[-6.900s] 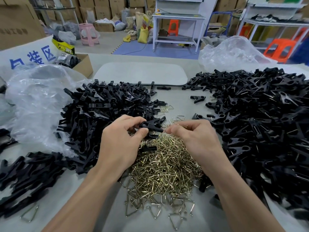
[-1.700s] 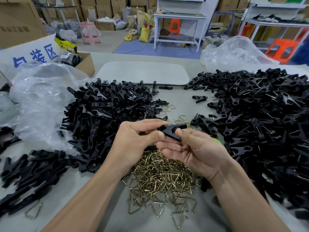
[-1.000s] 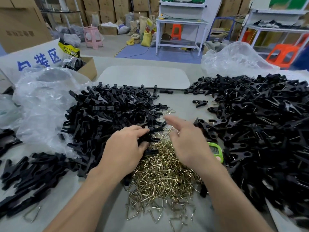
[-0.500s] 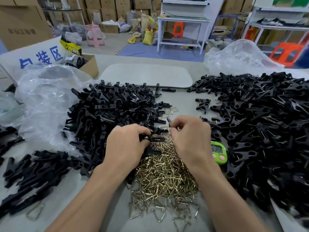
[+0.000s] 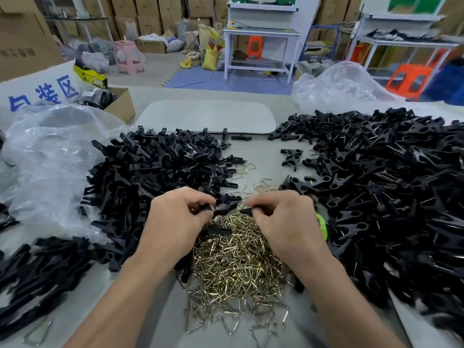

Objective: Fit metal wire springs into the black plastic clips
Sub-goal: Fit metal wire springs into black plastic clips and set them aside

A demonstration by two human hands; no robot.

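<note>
A heap of brass-coloured wire springs (image 5: 236, 262) lies on the table in front of me. My left hand (image 5: 175, 222) pinches a black plastic clip half (image 5: 223, 208) just above the heap's far edge. My right hand (image 5: 283, 222) pinches another black clip piece (image 5: 248, 211) with thumb and forefinger, its tip close to the left one. A pile of loose black clip halves (image 5: 150, 177) spreads to the left. A larger pile of black clips with wire showing (image 5: 389, 187) covers the right side.
Crumpled clear plastic bags lie at the left (image 5: 50, 156) and far right (image 5: 341, 89). A green timer (image 5: 322, 226) peeks out behind my right hand. A white board (image 5: 208, 116) and a cardboard box (image 5: 118, 104) sit at the table's far side.
A clip went from my hands toward the right pile, then both hands dropped to the springs. Now each pinches a fresh black piece, raised slightly and brought together.
</note>
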